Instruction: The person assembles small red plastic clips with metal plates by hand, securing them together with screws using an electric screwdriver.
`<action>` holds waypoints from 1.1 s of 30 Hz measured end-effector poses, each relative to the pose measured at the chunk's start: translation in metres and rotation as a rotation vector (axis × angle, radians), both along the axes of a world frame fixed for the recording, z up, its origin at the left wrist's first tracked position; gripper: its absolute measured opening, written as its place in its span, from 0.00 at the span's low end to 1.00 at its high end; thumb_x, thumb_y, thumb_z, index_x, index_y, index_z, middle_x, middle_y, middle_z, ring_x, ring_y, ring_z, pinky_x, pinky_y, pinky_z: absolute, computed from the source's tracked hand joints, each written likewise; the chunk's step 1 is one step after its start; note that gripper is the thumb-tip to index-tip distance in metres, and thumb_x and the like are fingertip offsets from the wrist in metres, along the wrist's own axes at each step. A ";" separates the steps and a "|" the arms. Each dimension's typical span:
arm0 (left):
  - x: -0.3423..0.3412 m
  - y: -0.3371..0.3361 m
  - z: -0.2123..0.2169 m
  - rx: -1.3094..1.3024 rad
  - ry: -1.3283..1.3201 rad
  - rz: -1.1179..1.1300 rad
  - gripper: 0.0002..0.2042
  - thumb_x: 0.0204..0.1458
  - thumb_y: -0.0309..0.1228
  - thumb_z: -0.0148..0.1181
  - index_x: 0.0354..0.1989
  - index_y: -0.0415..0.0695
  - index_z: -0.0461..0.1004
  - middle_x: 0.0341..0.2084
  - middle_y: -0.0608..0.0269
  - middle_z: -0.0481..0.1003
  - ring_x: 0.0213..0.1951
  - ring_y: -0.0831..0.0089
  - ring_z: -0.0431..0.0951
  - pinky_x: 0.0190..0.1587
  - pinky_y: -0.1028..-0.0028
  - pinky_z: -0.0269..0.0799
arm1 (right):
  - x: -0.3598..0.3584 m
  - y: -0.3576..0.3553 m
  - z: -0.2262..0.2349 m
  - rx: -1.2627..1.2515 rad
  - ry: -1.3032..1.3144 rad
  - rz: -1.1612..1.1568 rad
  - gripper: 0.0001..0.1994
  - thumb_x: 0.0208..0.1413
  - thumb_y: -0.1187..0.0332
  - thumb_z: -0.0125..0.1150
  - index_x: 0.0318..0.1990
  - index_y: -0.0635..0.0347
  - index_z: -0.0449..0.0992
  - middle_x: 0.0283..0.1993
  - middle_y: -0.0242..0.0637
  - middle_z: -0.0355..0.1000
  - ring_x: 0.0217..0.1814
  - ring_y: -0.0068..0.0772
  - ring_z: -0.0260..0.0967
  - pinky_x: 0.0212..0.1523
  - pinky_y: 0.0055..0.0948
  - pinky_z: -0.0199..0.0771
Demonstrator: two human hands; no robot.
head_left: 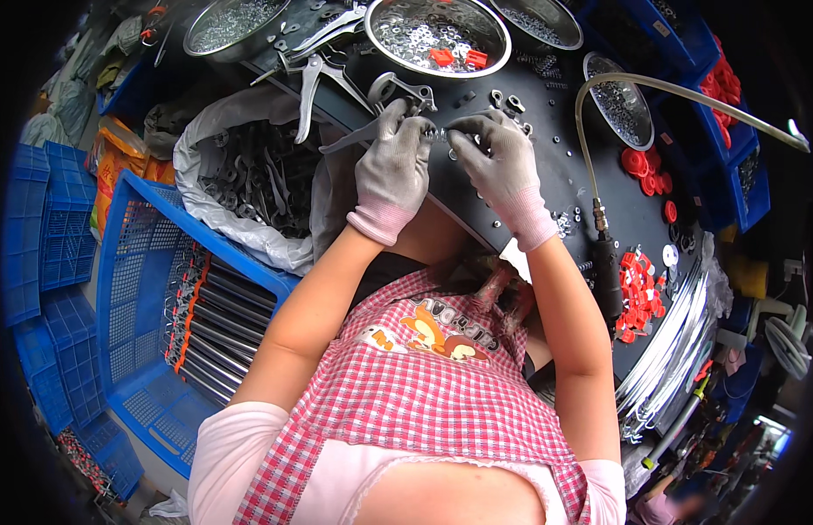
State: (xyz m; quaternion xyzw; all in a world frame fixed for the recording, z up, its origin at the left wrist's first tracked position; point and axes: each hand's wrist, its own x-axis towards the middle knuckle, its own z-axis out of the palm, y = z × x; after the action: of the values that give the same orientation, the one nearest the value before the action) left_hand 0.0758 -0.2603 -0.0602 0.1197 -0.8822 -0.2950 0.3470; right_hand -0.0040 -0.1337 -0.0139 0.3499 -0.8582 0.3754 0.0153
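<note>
From the head view, both gloved hands meet over the dark counter (546,175). The left hand (393,166) has its grip closed around a grey metal part (354,137). The right hand (498,162) pinches a tiny shiny piece (441,134) just beside that grip. It looks like the fitting-together step. Next, the small piece likely needs careful lining up. A bowl (437,35) of washers sits beyond the grip.

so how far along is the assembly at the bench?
Done: hard to count; a blue crate at the left holds a row of long metal pieces.
In hand: left hand and right hand, both gloved, pinch a small metal part between them.
Left: a white bag full of loose metal parts, steel bowls of washers, red caps.
</note>
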 end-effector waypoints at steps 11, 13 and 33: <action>0.002 -0.012 0.010 0.039 0.163 -0.130 0.10 0.49 0.24 0.54 0.41 0.47 0.70 0.50 0.52 0.68 0.36 0.50 0.78 0.34 0.61 0.76 | -0.010 -0.006 0.016 -0.030 -0.522 0.101 0.06 0.45 0.71 0.61 0.31 0.62 0.75 0.32 0.36 0.70 0.34 0.30 0.68 0.34 0.27 0.70; 0.005 -0.010 0.015 0.155 0.088 -0.164 0.08 0.56 0.29 0.49 0.41 0.43 0.70 0.48 0.45 0.69 0.45 0.47 0.74 0.38 0.60 0.73 | -0.010 -0.007 0.013 -0.027 -0.219 0.191 0.06 0.44 0.72 0.61 0.31 0.61 0.74 0.33 0.36 0.70 0.35 0.31 0.69 0.36 0.29 0.70; -0.012 0.010 0.009 0.021 -0.080 -0.045 0.08 0.58 0.33 0.48 0.38 0.43 0.69 0.48 0.53 0.69 0.34 0.52 0.77 0.32 0.60 0.75 | 0.000 0.013 0.012 0.247 0.672 0.311 0.06 0.36 0.70 0.61 0.26 0.53 0.72 0.32 0.31 0.64 0.38 0.34 0.66 0.37 0.34 0.68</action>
State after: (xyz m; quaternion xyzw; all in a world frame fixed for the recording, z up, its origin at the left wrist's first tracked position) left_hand 0.0641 -0.2500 -0.0508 0.1149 -0.8947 -0.3069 0.3034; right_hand -0.0042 -0.1205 -0.0022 0.5782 -0.7809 0.1314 0.1962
